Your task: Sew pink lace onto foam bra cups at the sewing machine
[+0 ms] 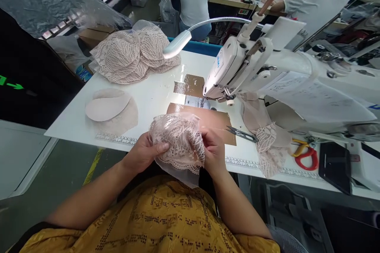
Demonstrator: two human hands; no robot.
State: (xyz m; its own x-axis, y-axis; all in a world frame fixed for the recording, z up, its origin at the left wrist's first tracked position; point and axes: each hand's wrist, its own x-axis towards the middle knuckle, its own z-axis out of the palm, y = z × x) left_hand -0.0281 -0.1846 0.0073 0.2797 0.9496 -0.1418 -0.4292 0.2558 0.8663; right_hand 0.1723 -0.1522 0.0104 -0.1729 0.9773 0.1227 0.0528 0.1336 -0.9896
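Observation:
Between my hands is a beige lace bra cup [179, 140], held up just in front of the table's near edge. My left hand [145, 151] grips its left side, thumb lying on the lace. At its right side my right hand [213, 151] pinches the fabric edge; some of those fingers are hidden behind it. Sheer lining hangs below the scalloped lace border. Beyond the cup stands a white sewing machine [225, 67], its needle area over a metal plate [194, 102] with brown tape around it.
Stacked lace cups [130, 53] lie at the back left, and a smooth cup pad [107, 108] rests on sheer fabric nearer me. Thread snips [242, 133], lace pieces [270, 150] and red-handled scissors [307, 159] lie right. A lamp [178, 44] overhangs the table. Two people sit beyond.

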